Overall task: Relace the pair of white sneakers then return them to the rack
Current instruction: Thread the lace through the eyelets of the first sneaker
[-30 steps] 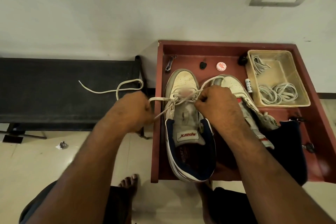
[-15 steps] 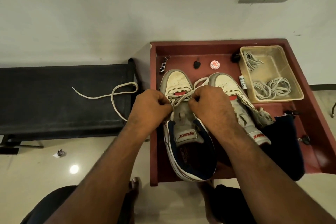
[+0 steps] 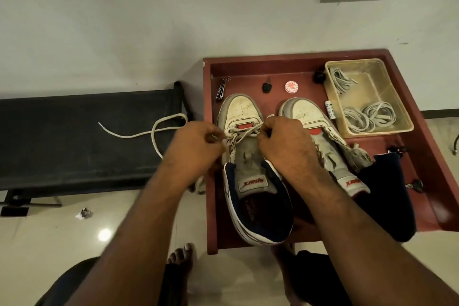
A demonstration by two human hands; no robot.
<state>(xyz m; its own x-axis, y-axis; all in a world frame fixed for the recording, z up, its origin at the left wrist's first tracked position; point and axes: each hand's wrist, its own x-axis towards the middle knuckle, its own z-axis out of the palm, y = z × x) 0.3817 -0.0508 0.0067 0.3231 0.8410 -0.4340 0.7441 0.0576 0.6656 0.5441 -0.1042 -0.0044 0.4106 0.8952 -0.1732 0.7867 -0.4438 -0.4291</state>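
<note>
Left sneaker (image 3: 250, 164): white, navy-lined, toe to wall, partly laced | right sneaker (image 3: 320, 136): just beside it, unlaced | lace (image 3: 159, 129): trailing left.

The light was dim and warm around me. A lamp's glare spot (image 3: 104, 234) shone on the glossy floor (image 3: 37, 243). My forearms blurred softly, and the wide lens bent the edges.

**Both hands at the left sneaker's lace**

On a red tray (image 3: 207, 156) stand two white sneakers, toes to the wall. The left hand (image 3: 196, 148) and right hand (image 3: 283, 143) each pinch the lace (image 3: 244, 133) over the left sneaker (image 3: 242, 112). The lace's free end trails onto a black bench (image 3: 74, 131). The right sneaker (image 3: 305, 110) is unlaced. A tub (image 3: 392, 129) holds spare laces.
</note>
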